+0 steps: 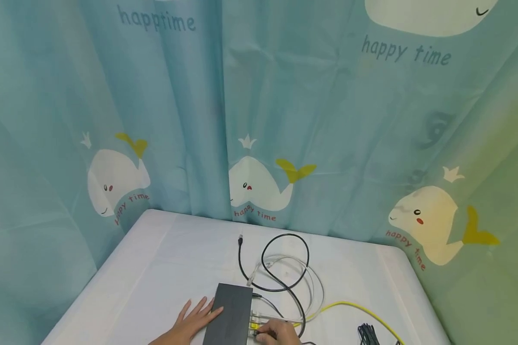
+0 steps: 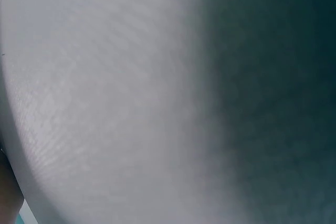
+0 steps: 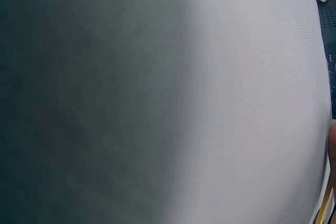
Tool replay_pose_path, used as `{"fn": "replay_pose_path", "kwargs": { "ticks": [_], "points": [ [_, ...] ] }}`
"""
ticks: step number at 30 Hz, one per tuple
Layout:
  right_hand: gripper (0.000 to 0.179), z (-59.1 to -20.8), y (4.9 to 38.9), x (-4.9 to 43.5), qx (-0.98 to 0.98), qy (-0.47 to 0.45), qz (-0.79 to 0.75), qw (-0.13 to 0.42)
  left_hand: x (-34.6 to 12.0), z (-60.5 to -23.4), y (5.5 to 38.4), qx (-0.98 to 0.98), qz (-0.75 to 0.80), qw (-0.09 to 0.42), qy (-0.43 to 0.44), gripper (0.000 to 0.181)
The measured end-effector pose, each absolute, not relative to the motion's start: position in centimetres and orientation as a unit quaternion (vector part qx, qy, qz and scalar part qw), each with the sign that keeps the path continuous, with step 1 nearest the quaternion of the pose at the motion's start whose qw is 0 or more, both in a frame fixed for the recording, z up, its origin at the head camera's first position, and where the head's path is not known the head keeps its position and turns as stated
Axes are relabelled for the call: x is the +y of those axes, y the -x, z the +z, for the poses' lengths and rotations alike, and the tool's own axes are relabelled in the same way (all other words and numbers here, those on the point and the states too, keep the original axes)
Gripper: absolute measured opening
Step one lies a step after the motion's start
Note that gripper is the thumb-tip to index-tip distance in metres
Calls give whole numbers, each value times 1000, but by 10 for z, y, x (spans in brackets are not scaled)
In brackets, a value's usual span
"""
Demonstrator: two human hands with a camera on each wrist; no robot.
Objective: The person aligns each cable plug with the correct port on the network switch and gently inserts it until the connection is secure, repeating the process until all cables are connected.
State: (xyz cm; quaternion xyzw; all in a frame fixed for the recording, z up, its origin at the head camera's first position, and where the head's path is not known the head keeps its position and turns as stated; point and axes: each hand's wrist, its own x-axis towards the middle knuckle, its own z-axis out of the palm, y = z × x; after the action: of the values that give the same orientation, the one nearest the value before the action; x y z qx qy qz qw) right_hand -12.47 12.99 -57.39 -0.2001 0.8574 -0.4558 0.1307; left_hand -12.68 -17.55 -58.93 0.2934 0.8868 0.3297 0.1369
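Observation:
A flat black network switch [image 1: 229, 314] lies on the white table, its port side facing right. My left hand [image 1: 192, 323] rests along its left edge with fingers spread, the thumb reaching onto its top. At the ports, my right hand [image 1: 280, 331] pinches the dark plug [image 1: 256, 332] of a network cable; whether it is fully seated cannot be made out. A yellow cable plug [image 1: 254, 326] and a pale cable plug [image 1: 254, 315] sit in ports just beyond. The right wrist view catches only the switch's edge [image 3: 329, 48] and parts of both hands.
A looped black network cable [image 1: 307, 258] and a coiled white cable [image 1: 322, 287] lie behind and right of the switch. The yellow cable [image 1: 362, 309] curves off rightward past a bundled black cord [image 1: 368, 334]. A thin black power lead [image 1: 267, 302] enters the switch. A whale-print curtain [image 1: 259, 96] hangs behind.

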Motion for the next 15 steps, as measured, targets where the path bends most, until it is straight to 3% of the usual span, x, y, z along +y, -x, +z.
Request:
{"fn": "replay_pose_path", "kwargs": {
  "ticks": [15],
  "points": [
    [14,-573,128,129,861,206,-452,109,-178,-590,129,875,345,139,-308,87]
  ]
}}
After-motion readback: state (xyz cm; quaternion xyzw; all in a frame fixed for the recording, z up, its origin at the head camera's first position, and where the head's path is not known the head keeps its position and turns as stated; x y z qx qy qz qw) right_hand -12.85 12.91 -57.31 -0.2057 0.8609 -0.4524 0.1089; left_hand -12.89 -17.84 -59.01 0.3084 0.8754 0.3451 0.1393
